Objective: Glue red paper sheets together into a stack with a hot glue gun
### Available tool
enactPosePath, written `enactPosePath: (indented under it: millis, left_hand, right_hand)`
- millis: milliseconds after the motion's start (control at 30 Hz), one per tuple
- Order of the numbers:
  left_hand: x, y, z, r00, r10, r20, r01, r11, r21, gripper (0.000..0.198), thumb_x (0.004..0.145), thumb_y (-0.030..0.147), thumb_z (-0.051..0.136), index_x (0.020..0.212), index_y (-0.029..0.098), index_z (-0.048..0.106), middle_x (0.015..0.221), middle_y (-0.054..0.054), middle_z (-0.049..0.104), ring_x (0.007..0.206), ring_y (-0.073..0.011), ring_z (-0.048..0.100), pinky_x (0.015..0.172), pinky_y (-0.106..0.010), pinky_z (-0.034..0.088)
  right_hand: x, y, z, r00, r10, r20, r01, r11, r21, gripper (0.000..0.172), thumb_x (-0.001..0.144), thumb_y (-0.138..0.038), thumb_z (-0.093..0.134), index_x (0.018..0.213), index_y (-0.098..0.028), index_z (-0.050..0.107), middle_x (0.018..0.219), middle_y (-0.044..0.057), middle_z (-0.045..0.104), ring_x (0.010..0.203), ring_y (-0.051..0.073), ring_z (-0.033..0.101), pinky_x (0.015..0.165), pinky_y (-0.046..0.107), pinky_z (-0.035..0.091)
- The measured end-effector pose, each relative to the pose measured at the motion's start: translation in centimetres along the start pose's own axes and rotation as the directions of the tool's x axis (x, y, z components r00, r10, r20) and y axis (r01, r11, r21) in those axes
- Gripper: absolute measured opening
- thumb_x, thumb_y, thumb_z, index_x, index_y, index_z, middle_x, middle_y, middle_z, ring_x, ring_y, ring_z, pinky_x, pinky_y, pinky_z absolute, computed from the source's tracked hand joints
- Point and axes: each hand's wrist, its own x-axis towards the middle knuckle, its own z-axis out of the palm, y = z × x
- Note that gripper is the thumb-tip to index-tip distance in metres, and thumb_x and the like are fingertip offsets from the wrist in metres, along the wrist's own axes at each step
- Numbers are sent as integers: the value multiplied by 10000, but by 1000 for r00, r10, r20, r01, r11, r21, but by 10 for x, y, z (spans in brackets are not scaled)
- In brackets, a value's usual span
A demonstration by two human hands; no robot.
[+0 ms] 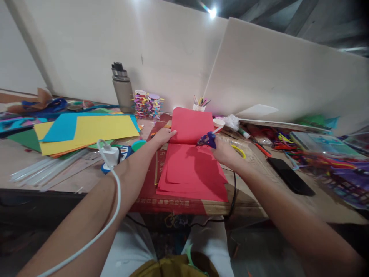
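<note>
My left hand (163, 137) holds the left edge of an upper red paper sheet (191, 123), its thumb on top. My right hand (223, 150) is closed round a dark blue hot glue gun (208, 140) with a pale glue stick poking out of its back. The gun's tip points left, at the seam where the upper sheet meets the lower red sheets (190, 173). Those lower sheets lie in an uneven stack, with the right hand's shadow across them. Part of the right hand's grip is hidden.
Left lie yellow paper (106, 130), clear glue sticks (43, 169) and a white plug (111, 154). Behind stand a grey bottle (122, 90) and a pencil cup (198, 106). Right are a black phone (290, 176) and coloured strips (311, 157). A black cord (234, 192) hangs over the front edge.
</note>
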Motion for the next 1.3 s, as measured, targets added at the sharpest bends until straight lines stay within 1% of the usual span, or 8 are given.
enactPosePath:
  millis: [167,300,433,700,867,967,1200,1300]
  left_hand:
    - [-2,3,0,1000,-13,-6,13,1000,8,410,819,447,426,654,131,629,699,-67,646,653,-171,545,652,-254,397]
    - [-4,9,-3,999,-32,-1,32,999,12,386,816,427,433,633,139,614,700,-64,647,649,-168,544,660,-249,395]
    - [-7,14,-4,998,-56,28,56,998,-6,396,828,422,420,627,139,612,690,-61,643,633,-161,540,648,-245,397]
    - [-6,11,-3,999,-32,-3,32,999,-6,372,814,410,445,595,146,590,671,-60,639,656,-166,543,618,-235,392]
    - [-2,6,-2,1000,6,7,-6,999,37,397,827,426,407,633,143,605,681,-58,638,653,-168,536,613,-242,386]
    - [1,5,-1,1000,10,9,-11,996,84,389,829,414,406,593,154,575,662,-57,618,648,-168,530,629,-247,382]
    - [1,3,-1,1000,0,5,0,998,63,380,820,432,417,562,174,522,635,-38,590,626,-159,500,608,-249,357]
    - [2,1,0,1000,-6,5,6,999,33,382,815,444,416,575,172,537,647,-41,601,639,-165,508,611,-251,356]
  right_hand:
    - [-12,23,-13,995,63,-74,-70,993,-94,274,833,-218,493,1086,-141,566,1019,146,679,882,249,634,646,273,403]
    - [-20,20,-24,992,65,-107,-86,975,-204,221,822,-224,505,991,-132,614,939,152,686,806,235,631,618,267,391]
    - [-26,12,-32,992,76,-101,-98,967,-237,221,825,-228,505,982,-127,623,931,154,687,795,224,629,619,261,390]
    - [-10,23,-17,992,113,-53,-120,983,-142,297,840,-212,469,1105,-136,578,1038,161,676,882,252,637,662,285,411]
    - [-14,26,-23,993,100,-70,-110,981,-159,261,856,-222,465,1078,-158,587,1039,166,676,917,257,639,693,284,423]
    - [-18,25,-28,995,82,-58,-91,981,-172,260,866,-239,463,1077,-159,593,1047,171,674,939,261,638,710,286,426]
    - [-4,30,-15,983,173,-57,-180,972,-149,333,849,-202,454,1154,-119,561,1025,195,671,892,278,653,672,307,427]
    - [-4,29,-13,984,164,-63,-173,971,-165,328,845,-214,474,1143,-114,564,1034,194,668,910,287,646,681,310,425]
